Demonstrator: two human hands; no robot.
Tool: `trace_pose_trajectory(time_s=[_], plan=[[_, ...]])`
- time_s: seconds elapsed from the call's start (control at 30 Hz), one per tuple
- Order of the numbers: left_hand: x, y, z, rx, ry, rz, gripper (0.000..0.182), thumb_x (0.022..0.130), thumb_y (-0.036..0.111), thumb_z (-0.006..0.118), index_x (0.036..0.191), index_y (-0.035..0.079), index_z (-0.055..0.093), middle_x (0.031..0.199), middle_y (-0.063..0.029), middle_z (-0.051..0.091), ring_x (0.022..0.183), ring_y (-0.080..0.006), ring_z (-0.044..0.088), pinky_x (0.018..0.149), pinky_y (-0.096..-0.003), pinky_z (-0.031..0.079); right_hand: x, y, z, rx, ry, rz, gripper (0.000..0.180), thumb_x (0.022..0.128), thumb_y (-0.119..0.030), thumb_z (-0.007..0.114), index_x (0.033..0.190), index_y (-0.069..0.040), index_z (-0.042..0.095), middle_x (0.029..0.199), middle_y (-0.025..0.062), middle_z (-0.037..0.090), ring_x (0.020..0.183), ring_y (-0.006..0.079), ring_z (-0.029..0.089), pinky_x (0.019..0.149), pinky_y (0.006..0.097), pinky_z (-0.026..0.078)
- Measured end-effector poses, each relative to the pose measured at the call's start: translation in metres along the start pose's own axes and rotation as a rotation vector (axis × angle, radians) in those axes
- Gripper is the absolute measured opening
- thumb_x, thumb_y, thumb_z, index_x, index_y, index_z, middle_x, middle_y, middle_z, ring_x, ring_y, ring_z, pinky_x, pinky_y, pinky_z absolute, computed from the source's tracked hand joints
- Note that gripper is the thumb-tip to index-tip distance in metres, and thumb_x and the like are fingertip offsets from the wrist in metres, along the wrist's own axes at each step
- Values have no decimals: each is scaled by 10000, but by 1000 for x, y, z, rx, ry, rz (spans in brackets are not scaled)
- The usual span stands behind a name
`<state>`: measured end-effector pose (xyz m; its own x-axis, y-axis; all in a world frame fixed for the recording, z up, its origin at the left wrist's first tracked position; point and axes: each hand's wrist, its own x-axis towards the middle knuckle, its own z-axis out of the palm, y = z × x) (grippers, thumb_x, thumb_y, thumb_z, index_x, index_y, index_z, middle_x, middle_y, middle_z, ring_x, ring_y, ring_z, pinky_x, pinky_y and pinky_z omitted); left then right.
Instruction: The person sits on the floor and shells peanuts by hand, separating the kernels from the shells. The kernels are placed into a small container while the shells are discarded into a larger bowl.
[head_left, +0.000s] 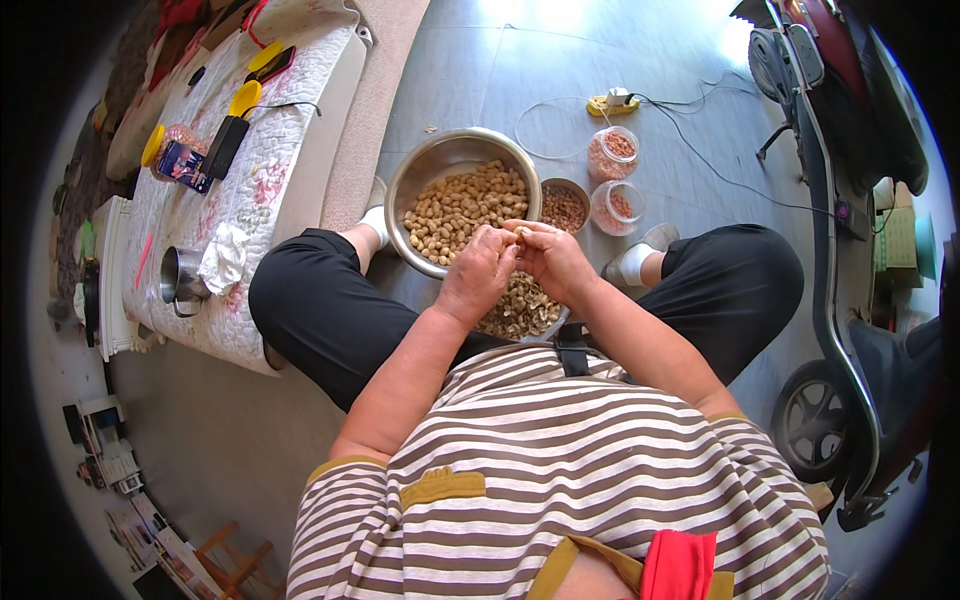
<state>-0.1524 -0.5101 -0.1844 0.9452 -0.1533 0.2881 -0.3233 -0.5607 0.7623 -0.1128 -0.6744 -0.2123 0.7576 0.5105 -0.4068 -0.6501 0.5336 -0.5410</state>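
My left hand (481, 268) and my right hand (551, 259) meet fingertip to fingertip over the near right rim of a steel basin (405, 180). Between them they pinch a small pale peanut (520, 233); whether it is whole or part of a shell I cannot tell. Unshelled peanuts (469, 206) fill much of the basin. Below my hands lies a heap of broken peanut shells (523, 307) in what looks like a plastic bag. Right of the basin stand a round metal bowl of shelled peanuts (562, 208) and two clear plastic jars (592, 159) (637, 214) holding reddish kernels.
A yellow power strip (613, 105) with cables lies beyond the jars. At the right stands a scooter (832, 187). On the left, a quilt-covered surface (277, 172) holds a steel mug (180, 274), crumpled tissue (223, 259), a phone (184, 166) and a yellow-lidded jar (152, 146).
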Motion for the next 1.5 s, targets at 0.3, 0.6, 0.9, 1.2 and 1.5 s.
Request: trace_pose_trajectory(time_s=[0.3, 0.6, 0.9, 1.2, 1.5], plan=[[0, -3, 0, -332, -12, -287, 104, 985, 106, 615, 1024, 10, 611, 833, -89, 637, 695, -188, 620, 641, -310, 505, -2, -7, 1, -266, 44, 46, 315, 966, -73, 559, 1247, 48, 632, 1052, 122, 712, 929, 206, 696, 764, 361, 594], [2, -11, -8, -934, -84, -779, 171, 1039, 197, 545, 1037, 40, 613, 763, 4, 569, 523, -50, 445, 436, -204, 343, -2, -11, -11, -870, -7, 376, 307, 924, 32, 611, 1229, 26, 650, 989, 128, 736, 835, 227, 743, 627, 348, 625], [1, -15, -8, -973, -78, -798, 171, 1052, 207, 528, 1062, 50, 595, 775, 8, 554, 537, -51, 454, 424, -200, 346, -3, -14, -12, -675, -4, 389, 450, 888, 71, 586, 1334, 10, 586, 1010, 155, 710, 851, 231, 752, 637, 343, 642], [2, -13, -10, -1001, -77, -833, 157, 1041, 187, 539, 1042, 44, 604, 758, -4, 577, 516, -52, 449, 422, -206, 341, 0, -1, -26, -1529, 21, 78, 376, 829, 6, 658, 1190, -66, 733, 952, 156, 754, 857, 227, 736, 716, 360, 587], [4, -12, -16, -1147, -116, -894, 320, 1076, 304, 446, 1135, 27, 595, 822, -33, 597, 574, -75, 484, 446, -218, 365, 1, -21, -20, -849, 125, 267, 404, 852, 80, 512, 1215, 2, 673, 899, 95, 703, 725, 172, 704, 586, 308, 591]])
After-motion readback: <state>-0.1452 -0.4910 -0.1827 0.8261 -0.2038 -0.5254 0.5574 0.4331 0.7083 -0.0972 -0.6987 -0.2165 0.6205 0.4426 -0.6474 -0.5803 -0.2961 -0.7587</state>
